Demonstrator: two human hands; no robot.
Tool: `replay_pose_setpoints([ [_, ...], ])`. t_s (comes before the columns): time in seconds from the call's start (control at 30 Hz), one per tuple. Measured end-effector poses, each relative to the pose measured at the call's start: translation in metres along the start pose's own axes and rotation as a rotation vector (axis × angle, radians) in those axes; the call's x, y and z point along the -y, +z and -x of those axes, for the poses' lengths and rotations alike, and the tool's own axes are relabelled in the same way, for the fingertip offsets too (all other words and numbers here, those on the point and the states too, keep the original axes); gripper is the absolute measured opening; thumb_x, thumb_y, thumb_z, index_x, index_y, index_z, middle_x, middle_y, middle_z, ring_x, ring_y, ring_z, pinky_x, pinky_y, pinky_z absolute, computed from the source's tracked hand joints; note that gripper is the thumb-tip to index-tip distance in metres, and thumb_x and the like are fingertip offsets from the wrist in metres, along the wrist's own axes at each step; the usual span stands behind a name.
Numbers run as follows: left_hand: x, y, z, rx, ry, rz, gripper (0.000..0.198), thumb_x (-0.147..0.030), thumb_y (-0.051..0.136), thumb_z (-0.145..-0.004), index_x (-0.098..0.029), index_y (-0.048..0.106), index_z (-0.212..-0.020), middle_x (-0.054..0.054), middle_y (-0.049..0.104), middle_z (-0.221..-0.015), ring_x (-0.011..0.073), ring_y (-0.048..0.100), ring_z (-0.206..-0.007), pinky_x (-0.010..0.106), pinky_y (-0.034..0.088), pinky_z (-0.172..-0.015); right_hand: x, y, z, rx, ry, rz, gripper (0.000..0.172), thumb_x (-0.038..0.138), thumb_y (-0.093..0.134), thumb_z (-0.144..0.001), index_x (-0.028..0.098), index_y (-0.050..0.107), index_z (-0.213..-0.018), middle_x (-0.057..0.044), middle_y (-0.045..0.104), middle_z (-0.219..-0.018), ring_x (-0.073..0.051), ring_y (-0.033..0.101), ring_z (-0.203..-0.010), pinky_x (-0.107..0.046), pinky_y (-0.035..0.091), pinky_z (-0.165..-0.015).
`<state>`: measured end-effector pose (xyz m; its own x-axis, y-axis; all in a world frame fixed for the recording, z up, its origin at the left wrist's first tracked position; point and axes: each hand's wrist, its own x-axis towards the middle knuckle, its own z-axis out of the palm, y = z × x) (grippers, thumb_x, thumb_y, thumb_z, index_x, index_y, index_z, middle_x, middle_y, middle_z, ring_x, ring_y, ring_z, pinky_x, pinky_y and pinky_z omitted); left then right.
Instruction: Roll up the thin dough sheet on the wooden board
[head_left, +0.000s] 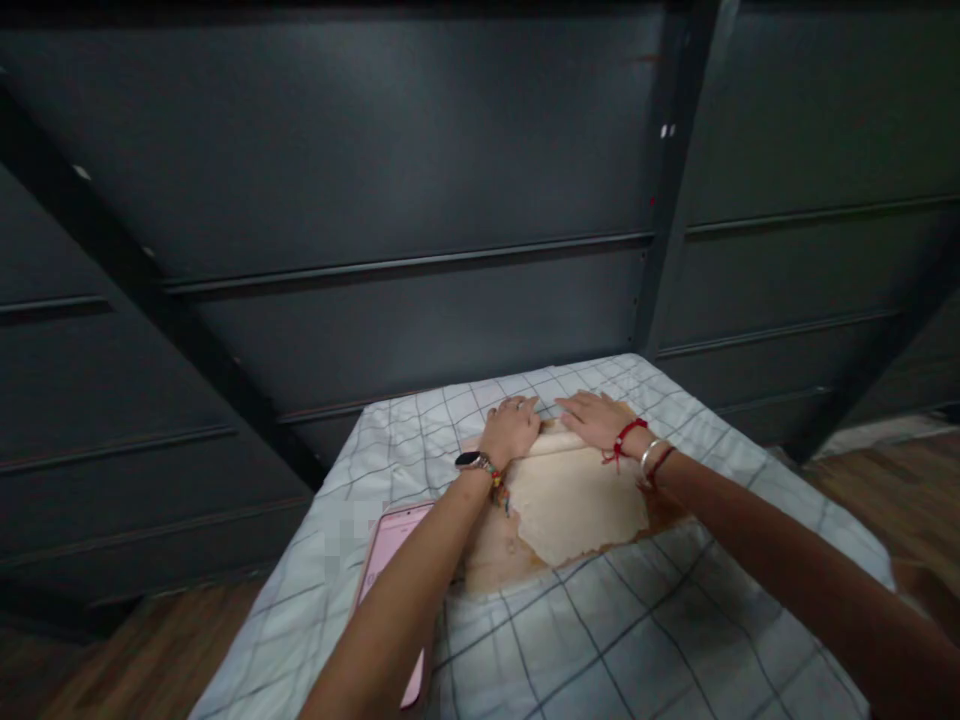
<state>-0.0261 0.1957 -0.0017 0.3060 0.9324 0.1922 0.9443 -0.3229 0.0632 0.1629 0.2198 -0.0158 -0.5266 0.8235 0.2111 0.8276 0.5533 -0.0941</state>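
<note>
A flat cream-coloured sheet of dough (pixel 570 500) lies on a brown board (pixel 487 570) in the middle of a table under a white checked cloth (pixel 600 640). Both hands press down on a roller-like ridge at the dough's far edge. My left hand (pixel 511 428) is curled over its left part, with a watch and beaded bracelet on the wrist. My right hand (pixel 596 420) lies flat with fingers stretched to the left, red string and bangles on the wrist. What lies under the hands is hidden.
A pink phone (pixel 390 570) lies on the cloth to the left of the board, partly under my left forearm. A dark panelled wall (pixel 420 200) with a slanting beam rises right behind the table. Wooden floor (pixel 135 660) shows on both sides.
</note>
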Motion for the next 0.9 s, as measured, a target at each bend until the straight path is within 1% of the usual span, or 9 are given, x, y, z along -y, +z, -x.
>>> replay_pose_setpoints([
  [0.1, 0.000, -0.003, -0.007, -0.047, -0.106, -0.028, 0.041, -0.024, 0.027, -0.093, -0.017, 0.047, -0.127, 0.011, 0.054, -0.125, 0.0235, 0.049, -0.115, 0.039, 0.040, -0.094, 0.001, -0.005, -0.010, -0.008, 0.085, -0.014, 0.048, 0.033, 0.024, -0.095, 0.015, 0.045, -0.134, -0.013, 0.047, -0.136, -0.024, 0.038, -0.127, -0.048, 0.024, -0.106],
  [0.17, 0.000, -0.002, -0.005, -0.043, -0.130, -0.024, 0.042, -0.024, 0.026, -0.093, -0.016, 0.047, -0.129, 0.012, 0.054, -0.125, 0.0241, 0.049, -0.116, 0.039, 0.039, -0.095, 0.002, -0.006, -0.009, 0.005, 0.115, -0.032, 0.049, 0.032, 0.023, -0.095, 0.014, 0.044, -0.135, -0.014, 0.046, -0.136, -0.025, 0.038, -0.127, -0.048, 0.024, -0.106],
  [0.27, -0.002, 0.002, 0.007, 0.016, -0.010, 0.017, 0.045, -0.031, 0.027, -0.094, -0.022, 0.040, -0.136, 0.009, 0.046, -0.135, 0.0243, 0.043, -0.122, 0.042, 0.035, -0.099, 0.006, -0.005, 0.006, 0.049, 0.060, -0.055, 0.047, 0.035, 0.031, -0.093, 0.020, 0.046, -0.134, -0.010, 0.049, -0.135, -0.023, 0.040, -0.125, -0.042, 0.027, -0.107],
  [0.33, -0.003, 0.002, 0.013, 0.015, 0.041, 0.025, 0.048, -0.035, 0.026, -0.094, -0.026, 0.034, -0.140, 0.007, 0.040, -0.141, 0.0259, 0.036, -0.128, 0.048, 0.030, -0.103, 0.008, -0.006, 0.014, 0.064, -0.001, -0.068, 0.047, 0.038, 0.034, -0.092, 0.024, 0.044, -0.136, -0.006, 0.050, -0.134, -0.022, 0.041, -0.124, -0.041, 0.026, -0.107],
  [0.5, -0.005, -0.002, 0.009, 0.083, -0.112, 0.063, 0.051, -0.031, 0.020, -0.094, -0.022, 0.028, -0.144, 0.010, 0.035, -0.145, 0.0282, 0.032, -0.131, 0.053, 0.028, -0.103, 0.009, -0.013, 0.014, 0.048, 0.030, -0.082, 0.056, 0.047, 0.038, -0.092, 0.020, 0.034, -0.141, -0.011, 0.040, -0.140, -0.026, 0.037, -0.127, -0.052, 0.025, -0.106],
  [0.57, -0.007, -0.003, 0.012, 0.117, -0.054, 0.061, 0.050, -0.032, 0.022, -0.094, -0.024, 0.029, -0.143, 0.008, 0.036, -0.145, 0.0277, 0.031, -0.131, 0.052, 0.027, -0.103, 0.012, -0.013, 0.016, 0.059, 0.020, -0.085, 0.055, 0.047, 0.040, -0.091, 0.019, 0.037, -0.139, -0.011, 0.040, -0.139, -0.026, 0.038, -0.127, -0.054, 0.025, -0.105],
  [0.63, -0.009, -0.006, 0.018, 0.092, 0.029, 0.039, 0.049, -0.035, 0.025, -0.094, -0.027, 0.031, -0.142, 0.005, 0.037, -0.144, 0.0264, 0.030, -0.132, 0.052, 0.023, -0.106, 0.014, -0.014, 0.018, 0.073, 0.003, -0.088, 0.051, 0.043, 0.039, -0.092, 0.020, 0.039, -0.138, -0.010, 0.043, -0.138, -0.025, 0.038, -0.127, -0.053, 0.025, -0.106],
  [0.8, -0.014, -0.011, 0.022, 0.091, -0.076, 0.047, 0.048, -0.034, 0.026, -0.094, -0.027, 0.038, -0.139, 0.006, 0.043, -0.140, 0.0281, 0.033, -0.131, 0.051, 0.027, -0.104, 0.019, -0.020, 0.022, 0.046, 0.022, -0.088, 0.052, 0.035, 0.027, -0.093, 0.015, 0.036, -0.140, -0.012, 0.044, -0.137, -0.027, 0.036, -0.128, -0.054, 0.023, -0.106],
  [0.9, -0.016, -0.010, 0.028, 0.083, -0.007, 0.044, 0.049, -0.035, 0.026, -0.094, -0.027, 0.035, -0.141, 0.005, 0.042, -0.140, 0.0263, 0.034, -0.130, 0.049, 0.025, -0.105, 0.021, -0.020, 0.027, 0.048, -0.005, -0.091, 0.052, 0.034, 0.027, -0.093, 0.017, 0.036, -0.141, -0.010, 0.044, -0.138, -0.025, 0.034, -0.130, -0.048, 0.021, -0.109],
])
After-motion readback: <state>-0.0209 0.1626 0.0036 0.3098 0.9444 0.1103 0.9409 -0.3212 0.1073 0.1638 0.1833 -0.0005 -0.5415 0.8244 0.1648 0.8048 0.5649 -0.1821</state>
